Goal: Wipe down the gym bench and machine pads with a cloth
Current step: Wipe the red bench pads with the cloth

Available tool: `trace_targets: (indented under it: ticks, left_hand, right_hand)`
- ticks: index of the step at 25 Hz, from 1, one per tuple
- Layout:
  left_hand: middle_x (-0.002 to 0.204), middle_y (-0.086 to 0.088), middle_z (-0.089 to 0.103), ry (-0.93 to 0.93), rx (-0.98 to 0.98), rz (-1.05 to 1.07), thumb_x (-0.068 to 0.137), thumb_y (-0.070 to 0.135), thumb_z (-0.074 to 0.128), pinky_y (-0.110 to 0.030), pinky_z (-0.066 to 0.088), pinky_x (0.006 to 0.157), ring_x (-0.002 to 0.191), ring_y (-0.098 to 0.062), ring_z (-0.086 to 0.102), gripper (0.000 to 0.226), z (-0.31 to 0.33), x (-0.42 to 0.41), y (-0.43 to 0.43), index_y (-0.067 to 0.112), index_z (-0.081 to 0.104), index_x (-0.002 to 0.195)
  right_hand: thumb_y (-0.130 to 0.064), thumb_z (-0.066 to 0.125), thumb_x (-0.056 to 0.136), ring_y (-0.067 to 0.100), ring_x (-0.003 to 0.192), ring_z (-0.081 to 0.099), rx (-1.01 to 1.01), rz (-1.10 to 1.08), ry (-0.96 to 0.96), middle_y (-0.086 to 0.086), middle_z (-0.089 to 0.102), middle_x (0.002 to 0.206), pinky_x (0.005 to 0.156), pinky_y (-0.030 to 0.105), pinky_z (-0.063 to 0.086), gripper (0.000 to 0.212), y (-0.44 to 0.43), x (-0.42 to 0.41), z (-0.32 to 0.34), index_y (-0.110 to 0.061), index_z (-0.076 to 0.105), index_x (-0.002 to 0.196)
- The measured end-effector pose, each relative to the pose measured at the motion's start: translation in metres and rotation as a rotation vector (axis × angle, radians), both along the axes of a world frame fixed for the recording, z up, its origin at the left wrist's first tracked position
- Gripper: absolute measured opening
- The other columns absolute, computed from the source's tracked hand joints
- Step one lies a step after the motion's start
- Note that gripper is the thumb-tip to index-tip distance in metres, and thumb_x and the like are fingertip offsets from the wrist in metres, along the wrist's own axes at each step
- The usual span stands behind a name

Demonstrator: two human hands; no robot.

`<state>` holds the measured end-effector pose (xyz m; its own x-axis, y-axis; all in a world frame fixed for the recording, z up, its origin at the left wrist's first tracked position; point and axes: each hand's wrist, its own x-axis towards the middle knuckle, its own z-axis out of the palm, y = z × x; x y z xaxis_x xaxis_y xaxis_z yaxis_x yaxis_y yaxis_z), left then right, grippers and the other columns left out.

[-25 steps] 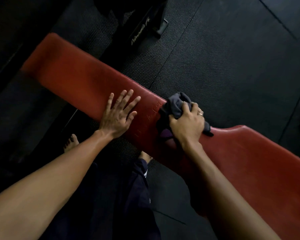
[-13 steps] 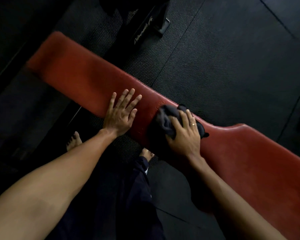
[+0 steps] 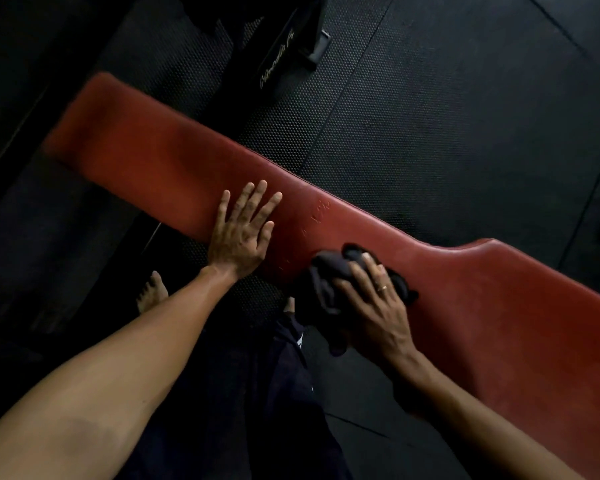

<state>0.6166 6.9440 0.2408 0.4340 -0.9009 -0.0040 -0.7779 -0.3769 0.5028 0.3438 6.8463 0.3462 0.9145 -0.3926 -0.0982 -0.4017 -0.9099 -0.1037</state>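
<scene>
At the bench's near edge, my right hand [image 3: 374, 306] has its fingers curved over the bunched dark cloth [image 3: 328, 273], thumb tucked against its side, pressing it onto the red bench [image 3: 146, 157]. A second ago the cloth sat at the far edge, so I have drawn one stroke straight across the pad toward me. A little further along the bench, my left hand [image 3: 241, 233] stays flat with its fingers spread, holding nothing and only bracing. Just beyond it lie the pale scuffs [image 3: 321, 209], in the strip I just crossed. As I judge it, the long far end still waits for wiping.
</scene>
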Motion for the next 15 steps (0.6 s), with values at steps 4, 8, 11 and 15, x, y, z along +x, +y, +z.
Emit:
trace_targets:
  ticks: [4, 8, 11, 15]
  left_hand:
    - [0.166, -0.001, 0.021, -0.015, -0.019, 0.009, 0.102, 0.034, 0.036, -0.055, 0.010, 0.123, 0.154, -0.019, 0.017, 0.054, -0.002, 0.000, 0.000, 0.028, 0.033, 0.156]
    - [0.164, -0.006, 0.028, -0.101, -0.033, -0.027, 0.103, 0.036, 0.036, -0.056, 0.017, 0.121, 0.151, -0.023, 0.025, 0.053, -0.007, 0.005, 0.001, 0.025, 0.036, 0.155]
    - [0.163, -0.005, 0.030, -0.061, -0.029, -0.028, 0.102, 0.035, 0.040, -0.051, 0.021, 0.119, 0.148, -0.024, 0.030, 0.052, -0.002, 0.009, 0.001, 0.025, 0.039, 0.154]
    - [0.162, -0.005, 0.031, -0.055, -0.017, 0.094, 0.101, 0.032, 0.044, -0.049, 0.024, 0.115, 0.145, -0.025, 0.033, 0.052, 0.001, 0.032, -0.002, 0.024, 0.041, 0.153]
  right_hand:
    - [-0.051, 0.064, 0.076, 0.048, 0.147, 0.028, 0.004, -0.432, 0.049, 0.022, 0.047, 0.149, 0.120, 0.062, 0.022, 0.066, 0.018, 0.061, -0.007, -0.014, 0.059, 0.130]
    - [-0.043, 0.073, 0.081, 0.049, 0.147, 0.029, 0.066, -0.135, 0.002, 0.020, 0.049, 0.149, 0.120, 0.064, 0.022, 0.057, 0.046, 0.078, -0.025, -0.016, 0.064, 0.130]
    - [-0.028, 0.073, 0.088, 0.048, 0.146, 0.033, 0.013, 0.030, -0.030, 0.018, 0.048, 0.150, 0.118, 0.063, 0.027, 0.049, 0.032, 0.019, -0.016, -0.019, 0.058, 0.134]
    - [-0.012, 0.078, 0.080, 0.050, 0.146, 0.030, -0.027, -0.133, -0.004, 0.017, 0.040, 0.152, 0.119, 0.065, 0.023, 0.056, 0.043, -0.014, -0.004, -0.020, 0.053, 0.130]
